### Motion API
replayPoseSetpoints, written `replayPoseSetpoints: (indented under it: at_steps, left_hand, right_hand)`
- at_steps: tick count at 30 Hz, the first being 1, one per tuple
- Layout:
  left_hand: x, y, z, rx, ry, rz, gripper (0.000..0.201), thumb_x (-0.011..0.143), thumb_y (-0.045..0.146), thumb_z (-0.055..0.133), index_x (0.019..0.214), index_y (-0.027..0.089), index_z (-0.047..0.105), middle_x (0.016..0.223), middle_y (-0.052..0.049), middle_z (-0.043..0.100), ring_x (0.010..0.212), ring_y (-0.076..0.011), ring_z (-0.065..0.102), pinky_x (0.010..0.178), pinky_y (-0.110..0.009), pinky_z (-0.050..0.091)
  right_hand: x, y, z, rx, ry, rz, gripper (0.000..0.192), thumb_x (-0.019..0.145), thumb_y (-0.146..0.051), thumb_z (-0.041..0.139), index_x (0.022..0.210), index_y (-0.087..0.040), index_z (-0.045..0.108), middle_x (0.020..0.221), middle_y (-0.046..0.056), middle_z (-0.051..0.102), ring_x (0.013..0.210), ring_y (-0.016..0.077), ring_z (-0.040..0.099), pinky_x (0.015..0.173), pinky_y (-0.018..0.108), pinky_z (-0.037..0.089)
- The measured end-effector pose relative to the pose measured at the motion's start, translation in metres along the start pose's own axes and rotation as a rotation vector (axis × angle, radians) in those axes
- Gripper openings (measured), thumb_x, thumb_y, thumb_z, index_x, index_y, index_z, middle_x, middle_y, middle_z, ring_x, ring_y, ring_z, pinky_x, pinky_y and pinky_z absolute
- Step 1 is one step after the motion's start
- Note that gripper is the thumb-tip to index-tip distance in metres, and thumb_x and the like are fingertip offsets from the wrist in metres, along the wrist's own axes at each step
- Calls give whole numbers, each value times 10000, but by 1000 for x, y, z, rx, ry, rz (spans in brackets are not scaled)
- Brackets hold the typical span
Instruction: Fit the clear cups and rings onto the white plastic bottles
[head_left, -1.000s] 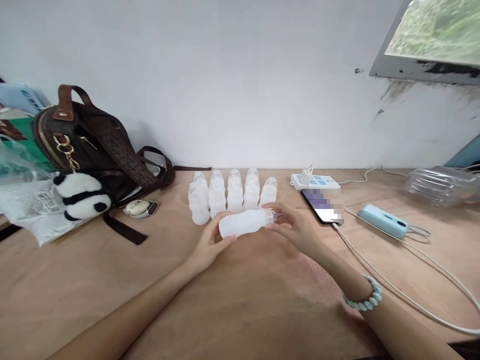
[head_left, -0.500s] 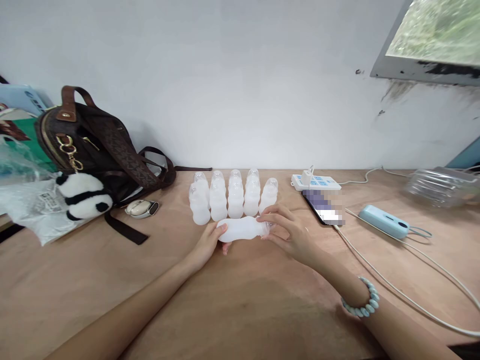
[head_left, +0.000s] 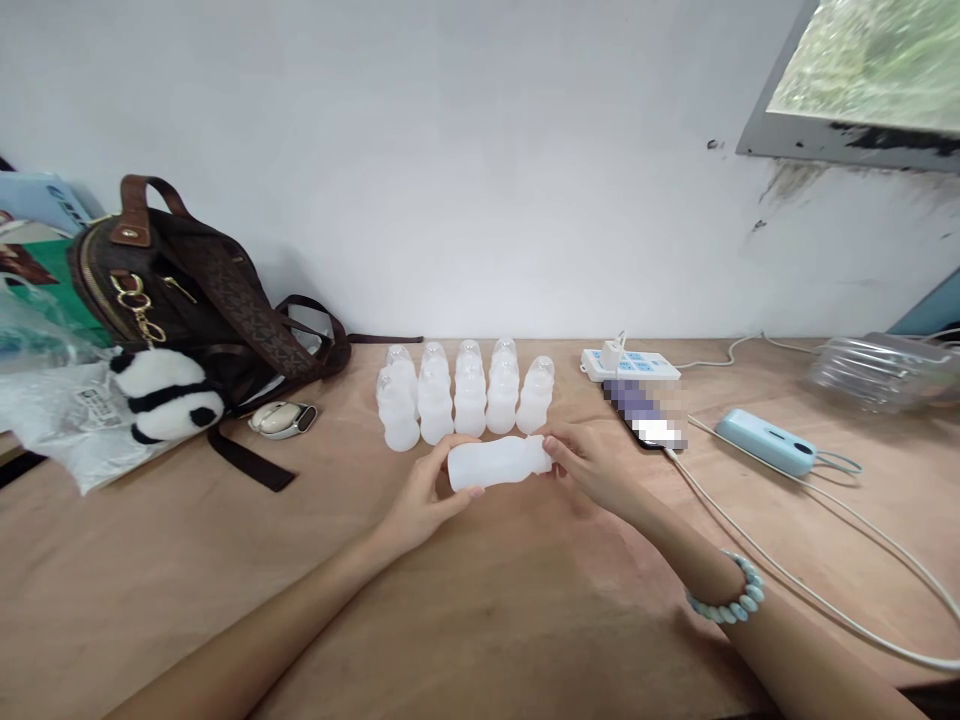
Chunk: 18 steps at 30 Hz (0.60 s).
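I see the white bottle [head_left: 499,462] has come lower and nearer to me than a second ago, now just in front of the bottle row [head_left: 465,395] rather than overlapping its front; it lies closer to level, the earlier upward tilt at its right end gone; my left hand [head_left: 420,500] has shifted from under the base to cupping the left end, thumb on top; my right hand [head_left: 592,470] has slid over the neck end, so the clear cap visible a second ago is now hidden behind the fingers.
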<state>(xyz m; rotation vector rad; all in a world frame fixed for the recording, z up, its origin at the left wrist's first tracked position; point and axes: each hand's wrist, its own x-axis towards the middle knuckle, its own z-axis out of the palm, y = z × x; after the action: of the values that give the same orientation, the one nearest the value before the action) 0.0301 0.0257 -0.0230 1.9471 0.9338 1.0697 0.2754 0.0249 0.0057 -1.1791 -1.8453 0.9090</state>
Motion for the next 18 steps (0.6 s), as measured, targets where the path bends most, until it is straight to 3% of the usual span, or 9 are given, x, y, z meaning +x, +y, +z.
replayPoseSetpoints:
  at_steps: [3,6,9,11,15,18]
  left_hand:
    - [2,-8,1,-175,19,-84,353,841,383,612,1122,175,560,983,-54,635,806,-193,603,716,-295,501]
    - [5,-12,1,-260,2,-135,342,877,435,549,1069,152,563,758,2,604,601,-142,550,634,-279,487]
    - [6,-12,1,-263,-25,-143,333,882,449,522,1008,144,567,652,30,554,542,-134,511,591,-271,469]
    - [5,-9,1,-253,-26,-136,334,864,438,548,1034,151,559,733,9,581,588,-142,530,590,-266,467]
    - [1,-1,1,-59,-12,-31,391,806,338,650,1147,187,532,1029,-51,615,885,-202,582,755,-285,481]
    - [-3,3,1,87,-22,18,439,800,283,669,1200,201,507,1129,-64,618,976,-219,575,831,-300,461]
  right_hand:
    - [-2,-3,-6,-1,-26,-88,436,915,-485,511,1263,-223,538,1146,97,658,908,200,649,739,334,540]
    - [-4,-9,-11,-48,-73,-138,600,824,-373,685,1365,-299,435,1331,85,559,1038,206,617,892,391,536]
    - [-4,-15,-11,-101,-66,-229,404,835,-307,670,1220,-273,554,1203,72,629,1029,209,621,879,381,544]
    - [-3,-15,-9,-116,-40,-244,293,840,-304,658,1121,-239,608,1080,67,680,1000,216,639,855,368,543]
    - [0,-9,-4,-31,13,-76,209,868,-363,602,972,-190,655,853,50,715,796,202,682,697,314,538]
    - [1,-4,-1,50,7,45,278,900,-414,536,840,-167,650,679,30,671,626,170,643,568,273,490]
